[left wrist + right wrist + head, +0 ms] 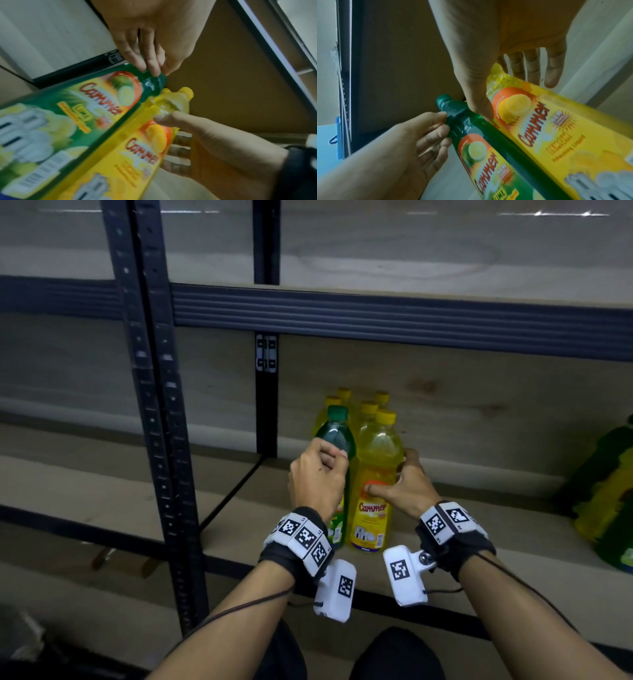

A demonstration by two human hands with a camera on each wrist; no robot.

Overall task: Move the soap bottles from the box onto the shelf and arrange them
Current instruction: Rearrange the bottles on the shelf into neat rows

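Left hand (pixel 317 474) gripping green bottle (pixel 337 440), right hand (pixel 406 484) gripping yellow bottle (pixel 376 460), both upright on shelf (pixel 239 508)

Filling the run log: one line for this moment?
left hand: grips green plastic soap bottle | right hand: grips yellow plastic soap bottle | both upright on shelf board

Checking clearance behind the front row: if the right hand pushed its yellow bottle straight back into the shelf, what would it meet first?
Probably the yellow-capped bottles standing right behind. The right hand holds the front yellow bottle beside the green bottle; the gap behind it looks small, though depth is unclear.
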